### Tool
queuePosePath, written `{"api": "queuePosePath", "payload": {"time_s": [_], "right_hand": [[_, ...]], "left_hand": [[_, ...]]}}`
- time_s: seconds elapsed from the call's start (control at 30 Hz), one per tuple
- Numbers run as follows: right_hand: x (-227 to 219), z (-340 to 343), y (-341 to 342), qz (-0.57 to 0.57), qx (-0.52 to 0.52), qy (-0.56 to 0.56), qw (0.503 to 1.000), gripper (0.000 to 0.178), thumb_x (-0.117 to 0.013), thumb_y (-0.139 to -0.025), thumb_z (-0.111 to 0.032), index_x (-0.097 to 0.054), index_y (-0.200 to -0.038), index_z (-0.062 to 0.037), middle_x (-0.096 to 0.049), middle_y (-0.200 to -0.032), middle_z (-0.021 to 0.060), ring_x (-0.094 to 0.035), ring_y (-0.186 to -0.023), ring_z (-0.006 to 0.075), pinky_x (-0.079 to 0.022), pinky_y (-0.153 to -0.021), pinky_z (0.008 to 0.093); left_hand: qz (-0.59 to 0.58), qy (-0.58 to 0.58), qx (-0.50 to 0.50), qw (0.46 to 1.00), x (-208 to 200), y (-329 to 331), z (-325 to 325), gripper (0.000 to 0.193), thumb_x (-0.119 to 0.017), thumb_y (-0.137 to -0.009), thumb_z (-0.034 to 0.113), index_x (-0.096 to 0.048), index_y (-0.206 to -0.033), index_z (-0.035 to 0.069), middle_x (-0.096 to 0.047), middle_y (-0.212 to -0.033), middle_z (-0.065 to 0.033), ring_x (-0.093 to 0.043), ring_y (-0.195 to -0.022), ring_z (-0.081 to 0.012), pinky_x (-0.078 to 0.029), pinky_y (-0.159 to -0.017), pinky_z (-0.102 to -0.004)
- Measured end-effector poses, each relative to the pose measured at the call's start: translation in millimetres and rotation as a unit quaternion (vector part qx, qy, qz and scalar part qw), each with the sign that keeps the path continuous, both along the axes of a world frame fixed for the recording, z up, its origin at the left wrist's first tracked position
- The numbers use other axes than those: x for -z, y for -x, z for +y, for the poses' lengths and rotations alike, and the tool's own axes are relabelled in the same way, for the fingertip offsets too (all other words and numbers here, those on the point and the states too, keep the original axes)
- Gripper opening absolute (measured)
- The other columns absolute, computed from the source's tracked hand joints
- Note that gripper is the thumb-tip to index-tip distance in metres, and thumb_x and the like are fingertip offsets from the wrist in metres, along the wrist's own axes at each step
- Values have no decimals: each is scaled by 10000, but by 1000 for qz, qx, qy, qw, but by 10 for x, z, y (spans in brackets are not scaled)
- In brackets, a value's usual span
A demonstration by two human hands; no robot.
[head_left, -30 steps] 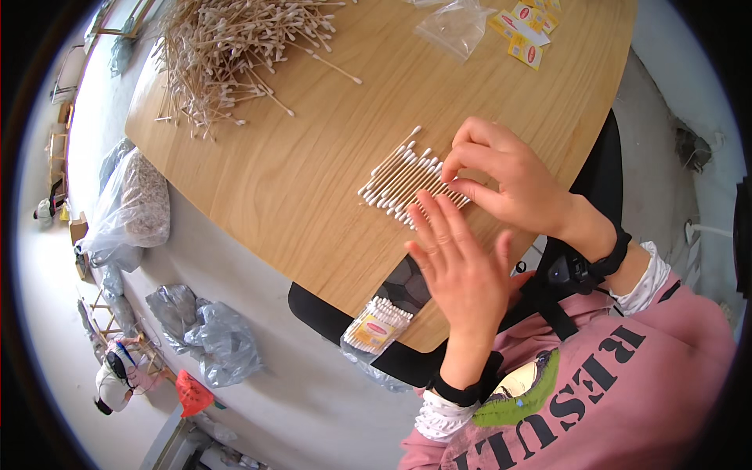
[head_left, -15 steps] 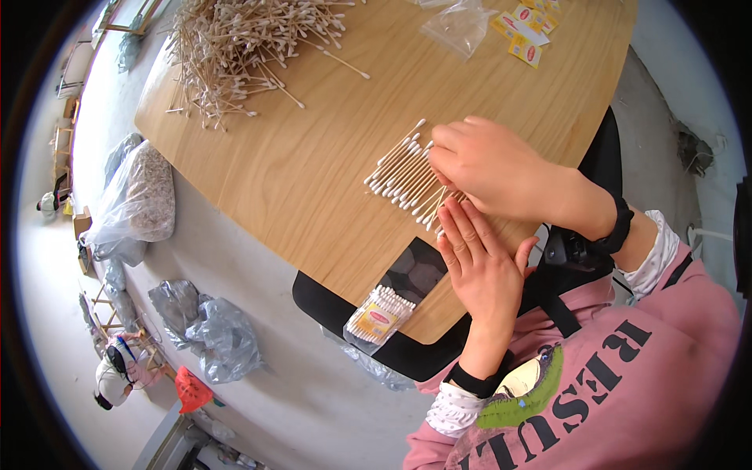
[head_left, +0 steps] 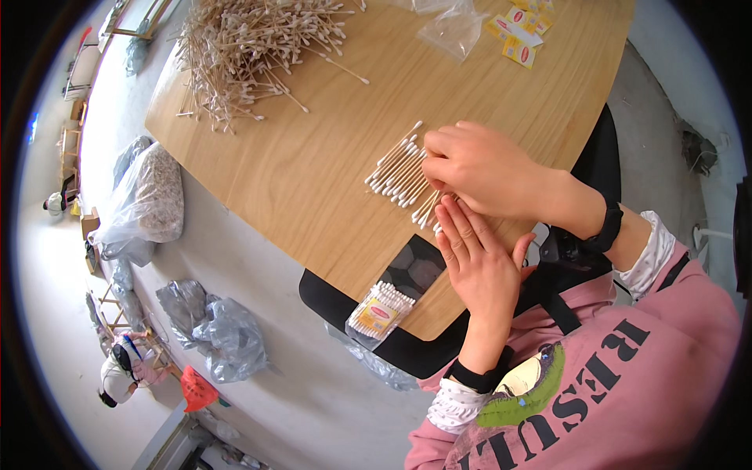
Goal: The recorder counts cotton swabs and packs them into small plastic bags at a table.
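A row of cotton swabs (head_left: 398, 174) with wooden sticks lies side by side on the wooden table. My right hand (head_left: 479, 166) is curled over the right end of the row, fingers bent down onto several swabs; its fingertips are hidden. Close below it my left hand (head_left: 484, 270) rests with fingers straight and together, thumb apart, its fingertips at the near ends of a small slanting group of swabs (head_left: 427, 213). A narrow gap separates that group from the rest of the row. A packed bag of swabs (head_left: 377, 312) with a yellow label lies at the table's near edge.
A big heap of loose cotton swabs (head_left: 251, 55) covers the far left of the table (head_left: 298, 172). Clear plastic bags (head_left: 453, 31) and yellow labels (head_left: 518, 52) lie at the far side. Filled plastic bags (head_left: 160, 196) stand on the floor; another person (head_left: 121, 372) is at lower left.
A gap has opened in the row as the right-hand group of swabs shifted away from the rest. My right hand has moved slightly left; my left hand has barely moved.
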State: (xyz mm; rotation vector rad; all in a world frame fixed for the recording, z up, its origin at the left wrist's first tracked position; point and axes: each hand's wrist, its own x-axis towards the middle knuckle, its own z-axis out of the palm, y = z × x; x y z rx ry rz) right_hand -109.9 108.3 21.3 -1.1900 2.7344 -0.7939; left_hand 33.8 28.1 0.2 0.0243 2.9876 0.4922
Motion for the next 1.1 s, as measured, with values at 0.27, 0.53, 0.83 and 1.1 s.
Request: {"api": "queuePosePath", "payload": {"time_s": [0.27,0.53,0.83,1.1], "right_hand": [[20,41,-41,-10,65,80,995,162,-653,-775,-84,-572,-911,-47,-576,-886,86,-593,-869,287,-480,-771,389],[-228,614,-118,-68,241,206,946,146,-606,-917,-4,-582,-1058,-34,-642,-951,137,-644,-836,316,-506,-720,371],[-189,2198,-643,4,470,230,852,158,-558,-1012,-89,-637,-1133,-24,-657,-973,9,-601,-878,71,-471,-758,232],[345,2819,-819,-56,593,104,796,151,-592,-982,-84,-631,-1122,-47,-669,-1002,29,-615,-868,95,-475,-771,245]], "left_hand": [[-2,-13,4,1000,-31,-25,-70,1040,-584,-889,623,-213,-1529,-108,-155,-1619,-297,-115,-1524,-422,-149,-1215,-505],[-54,36,49,997,-170,-143,-205,1010,-603,-893,588,-223,-1537,-91,-173,-1631,-255,-108,-1537,-375,-36,-1222,-515],[-22,58,57,996,-194,7,-245,896,-606,-920,526,-290,-1529,-51,-287,-1601,-230,-239,-1504,-362,-57,-1219,-546],[151,-19,-29,988,-217,293,-671,217,-710,-887,148,-648,-1083,80,-583,-1226,-135,-515,-1196,-345,-368,-1044,-509]]}}
